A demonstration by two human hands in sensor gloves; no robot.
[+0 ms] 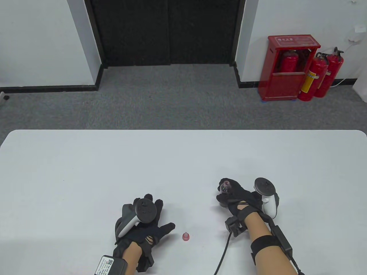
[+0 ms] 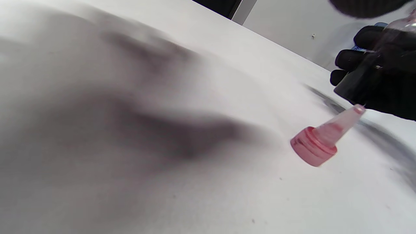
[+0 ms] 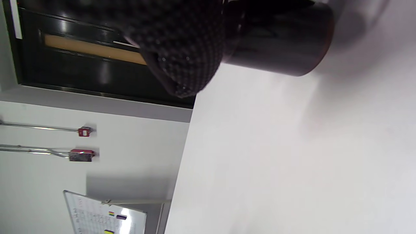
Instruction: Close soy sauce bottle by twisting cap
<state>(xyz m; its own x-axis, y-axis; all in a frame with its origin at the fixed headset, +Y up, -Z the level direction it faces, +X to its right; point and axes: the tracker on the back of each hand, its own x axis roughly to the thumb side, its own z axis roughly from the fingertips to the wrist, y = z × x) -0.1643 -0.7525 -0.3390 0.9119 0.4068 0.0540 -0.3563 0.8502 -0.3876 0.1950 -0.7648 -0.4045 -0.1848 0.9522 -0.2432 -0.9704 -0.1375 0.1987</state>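
— What's the room like from where you sit?

— A white table (image 1: 86,172) fills the lower half of my table view, grey carpet and a dark doorway beyond it, red extinguishers at upper right.

— And the bottle?

— The soy sauce bottle (image 1: 225,192) stands open, lower right of centre, my right hand (image 1: 238,197) wrapped around its dark body. Its red cap (image 1: 186,236) sits on the table at lower centre, just beside my left hand (image 1: 143,226), whose fingers lie spread and hold nothing.

— How will the cap handle?

— Light, stiff plastic, I'd judge, and small enough to slip. I'd pinch its ribbed skirt, not the tapered nozzle.
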